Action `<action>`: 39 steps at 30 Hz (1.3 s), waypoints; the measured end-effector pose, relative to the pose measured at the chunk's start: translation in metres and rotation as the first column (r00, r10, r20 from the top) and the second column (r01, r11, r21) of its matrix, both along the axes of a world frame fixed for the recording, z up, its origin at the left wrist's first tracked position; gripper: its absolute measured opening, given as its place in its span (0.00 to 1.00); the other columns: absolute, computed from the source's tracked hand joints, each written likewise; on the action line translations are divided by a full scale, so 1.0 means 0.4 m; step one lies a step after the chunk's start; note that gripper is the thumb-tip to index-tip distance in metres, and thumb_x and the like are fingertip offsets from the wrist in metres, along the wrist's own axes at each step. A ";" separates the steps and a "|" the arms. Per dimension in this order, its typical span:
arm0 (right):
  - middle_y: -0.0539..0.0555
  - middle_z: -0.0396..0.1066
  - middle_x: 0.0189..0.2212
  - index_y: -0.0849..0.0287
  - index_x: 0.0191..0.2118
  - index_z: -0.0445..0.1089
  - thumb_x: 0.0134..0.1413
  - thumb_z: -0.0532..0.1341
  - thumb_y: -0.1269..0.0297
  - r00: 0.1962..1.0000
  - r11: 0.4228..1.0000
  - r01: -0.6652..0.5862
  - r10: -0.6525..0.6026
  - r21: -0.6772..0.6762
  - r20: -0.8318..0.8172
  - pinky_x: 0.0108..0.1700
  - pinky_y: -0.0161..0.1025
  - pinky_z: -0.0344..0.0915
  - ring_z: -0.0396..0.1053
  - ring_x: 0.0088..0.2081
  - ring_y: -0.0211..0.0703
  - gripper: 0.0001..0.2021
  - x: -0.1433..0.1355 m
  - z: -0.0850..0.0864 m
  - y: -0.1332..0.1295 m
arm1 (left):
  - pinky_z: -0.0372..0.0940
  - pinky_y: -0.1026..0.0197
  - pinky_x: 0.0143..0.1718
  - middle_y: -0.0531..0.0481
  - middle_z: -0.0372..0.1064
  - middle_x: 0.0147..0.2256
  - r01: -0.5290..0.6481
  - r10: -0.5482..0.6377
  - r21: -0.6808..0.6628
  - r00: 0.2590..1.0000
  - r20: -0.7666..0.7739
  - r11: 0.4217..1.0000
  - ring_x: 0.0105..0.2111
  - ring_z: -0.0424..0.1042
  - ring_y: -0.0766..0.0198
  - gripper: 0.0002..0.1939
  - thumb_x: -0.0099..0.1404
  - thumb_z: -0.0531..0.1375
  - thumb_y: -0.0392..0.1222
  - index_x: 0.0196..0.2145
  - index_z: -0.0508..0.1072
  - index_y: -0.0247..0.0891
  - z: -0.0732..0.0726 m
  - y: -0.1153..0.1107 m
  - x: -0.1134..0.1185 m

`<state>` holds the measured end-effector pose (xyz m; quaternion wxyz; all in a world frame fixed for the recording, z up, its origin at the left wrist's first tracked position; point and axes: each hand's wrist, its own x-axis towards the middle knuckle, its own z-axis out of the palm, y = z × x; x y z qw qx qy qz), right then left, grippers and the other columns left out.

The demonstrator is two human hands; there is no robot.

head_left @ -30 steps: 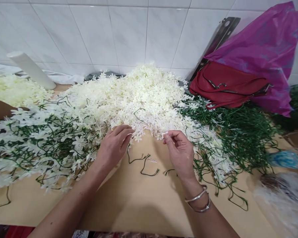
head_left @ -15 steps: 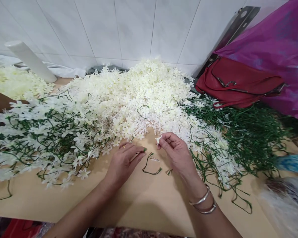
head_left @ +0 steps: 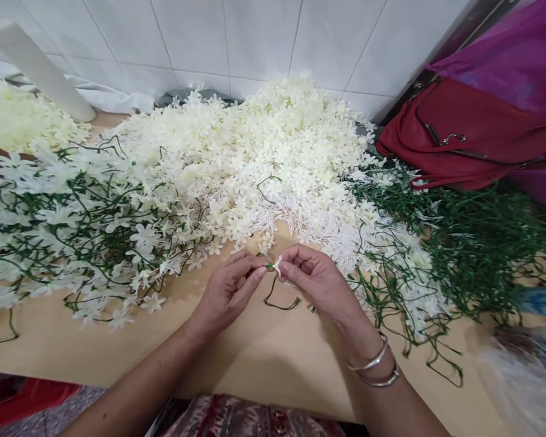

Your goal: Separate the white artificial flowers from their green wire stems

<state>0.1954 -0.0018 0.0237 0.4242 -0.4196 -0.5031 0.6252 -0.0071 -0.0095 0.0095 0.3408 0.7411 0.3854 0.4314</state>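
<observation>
Between finger and thumb my left hand [head_left: 230, 288] pinches a green stem, its tip [head_left: 270, 266] poking out to the right. My right hand [head_left: 321, 282] is closed on a small white artificial flower [head_left: 278, 266]. The stem tip and the flower meet, or nearly so, in the gap between my hands. Below them a loose green stem [head_left: 282, 302] lies bent on the table [head_left: 255, 358]. Just beyond my fingers rises a big heap of cream-white flower heads [head_left: 273, 145]. White flowers on green stems [head_left: 95, 230] are piled to the left.
Bare green stems [head_left: 477, 243] lie heaped at the right, with a red handbag [head_left: 473, 133] and a purple bag [head_left: 505, 54] behind. A white roll [head_left: 40, 73] stands at the far left. Clear plastic [head_left: 523, 370] sits at the right edge; a tiled wall [head_left: 255, 36] closes the back.
My hands have come together, bringing the flower in the right one to the stem tip in the left one. The view has tilted down slightly.
</observation>
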 end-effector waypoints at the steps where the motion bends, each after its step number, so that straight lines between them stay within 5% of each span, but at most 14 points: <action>1: 0.48 0.73 0.27 0.56 0.35 0.75 0.57 0.72 0.50 1.000 1.000 -0.006 0.006 0.002 0.006 0.37 0.37 0.66 0.68 0.30 0.37 0.14 0.000 0.001 0.000 | 0.64 0.64 0.39 0.51 0.73 0.34 0.005 -0.005 -0.013 1.000 -0.005 1.000 0.35 0.70 0.65 0.09 0.76 0.58 0.35 0.45 0.80 0.40 0.002 0.000 0.000; 19: 0.47 0.68 0.27 0.57 0.33 0.73 0.57 0.69 0.57 0.992 0.999 -0.031 0.033 -0.016 0.125 0.34 0.37 0.61 0.62 0.29 0.36 0.10 0.000 -0.004 -0.002 | 0.59 0.64 0.34 0.53 0.61 0.28 0.103 -0.110 -0.067 0.988 -0.105 0.992 0.31 0.64 0.64 0.11 0.77 0.55 0.38 0.37 0.75 0.37 -0.004 0.006 -0.009; 39: 0.48 0.73 0.27 0.55 0.30 0.74 0.54 0.73 0.55 0.998 0.996 -0.038 0.042 -0.083 0.052 0.36 0.37 0.65 0.67 0.30 0.38 0.12 -0.002 -0.014 0.016 | 0.61 0.62 0.35 0.51 0.66 0.29 0.087 -0.096 -0.100 0.991 -0.089 0.991 0.32 0.66 0.62 0.13 0.78 0.54 0.40 0.38 0.77 0.37 0.004 0.012 -0.003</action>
